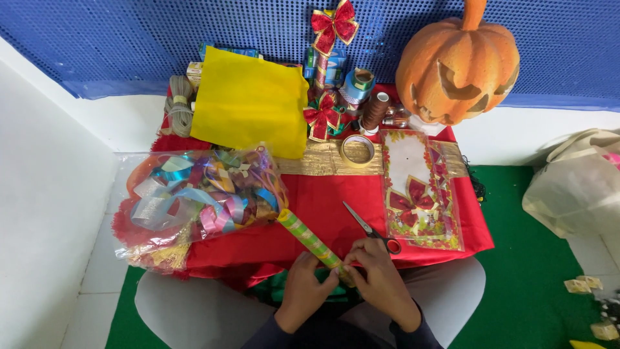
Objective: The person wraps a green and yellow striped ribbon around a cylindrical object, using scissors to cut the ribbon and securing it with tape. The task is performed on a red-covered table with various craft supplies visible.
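— Fingers of both hands, left hand (303,284) and right hand (378,274), pinch the near end of the striped roll (309,238) at the table's edge.
— Done much?
— Looks barely started; roll still wound, scissors (371,229) lying untouched beside it.

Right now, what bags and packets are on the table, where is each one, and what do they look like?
Clear bag: left side of the red table, puffy, full of shiny ribbons in many colours.
Flat clear packet: right side, long rectangle, white card with red bows and leafy edges.
Small boxes: back, behind the yellow sheet, mostly hidden, blue and green.
Striped roll: front, green and yellow, held by both hands.
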